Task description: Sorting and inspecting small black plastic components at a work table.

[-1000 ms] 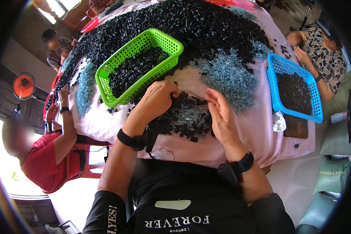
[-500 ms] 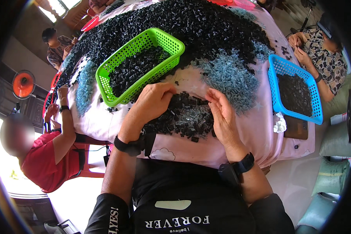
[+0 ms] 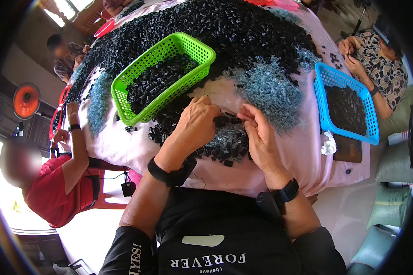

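Observation:
My left hand (image 3: 198, 120) is over the near part of the table, its fingers curled into a pinch; whatever it grips is too small to make out. Facing it, my right hand (image 3: 261, 140) has its thumb and fingers drawn together, and I cannot tell what is between them. Below and between both hands lies a small heap (image 3: 225, 143) of black plastic pieces mixed with clear bluish ones. Just beyond my left hand stands a green perforated basket (image 3: 122, 115) holding black pieces. A mound of clear bluish pieces (image 3: 273, 91) lies past my right hand.
A large spread of black pieces (image 3: 243, 34) covers the table's far side. To the right, a blue basket (image 3: 322, 107) of dark pieces stands near crumpled white tissue (image 3: 328, 144). People work at the left (image 3: 55, 183) and right (image 3: 376, 68). More bluish pieces (image 3: 99, 103) lie left.
My left hand has shifted right, toward my right hand, uncovering black pieces beside the green basket. My right hand has moved only slightly.

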`<state>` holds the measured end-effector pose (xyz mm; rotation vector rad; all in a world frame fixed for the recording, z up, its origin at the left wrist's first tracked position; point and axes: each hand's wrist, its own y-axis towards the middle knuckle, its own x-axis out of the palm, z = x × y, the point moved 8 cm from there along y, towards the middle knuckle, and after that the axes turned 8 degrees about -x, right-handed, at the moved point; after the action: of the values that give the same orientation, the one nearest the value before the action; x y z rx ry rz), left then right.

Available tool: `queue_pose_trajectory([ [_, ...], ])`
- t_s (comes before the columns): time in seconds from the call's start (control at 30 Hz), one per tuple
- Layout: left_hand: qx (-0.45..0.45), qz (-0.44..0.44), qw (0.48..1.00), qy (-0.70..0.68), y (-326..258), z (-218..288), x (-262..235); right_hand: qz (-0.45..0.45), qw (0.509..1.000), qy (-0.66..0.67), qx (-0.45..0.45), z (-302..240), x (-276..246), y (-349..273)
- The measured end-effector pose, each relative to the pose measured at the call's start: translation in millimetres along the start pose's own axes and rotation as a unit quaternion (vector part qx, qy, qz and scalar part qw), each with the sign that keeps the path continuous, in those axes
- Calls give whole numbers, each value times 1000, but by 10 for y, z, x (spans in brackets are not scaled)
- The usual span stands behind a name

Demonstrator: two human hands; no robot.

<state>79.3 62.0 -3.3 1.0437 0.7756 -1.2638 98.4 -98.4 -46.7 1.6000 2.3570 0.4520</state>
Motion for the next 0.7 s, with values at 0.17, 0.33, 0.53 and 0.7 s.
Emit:
queue_pose_trajectory([
  [0.17,-2,-8,1000,-30,-14,-11,-64,4,1000,6,0,-1,-11,-5],
  [0.33,-51,-53,981,-181,-14,37,-108,19,997,-27,-76,-97,-50,18],
  [0.53,-58,-68,957,-277,-68,175,-39,8,999,6,-35,-133,12,7],
  [0.7,-62,-53,963,-256,-67,298,-69,-7,999,36,5,-72,28,-22],
])
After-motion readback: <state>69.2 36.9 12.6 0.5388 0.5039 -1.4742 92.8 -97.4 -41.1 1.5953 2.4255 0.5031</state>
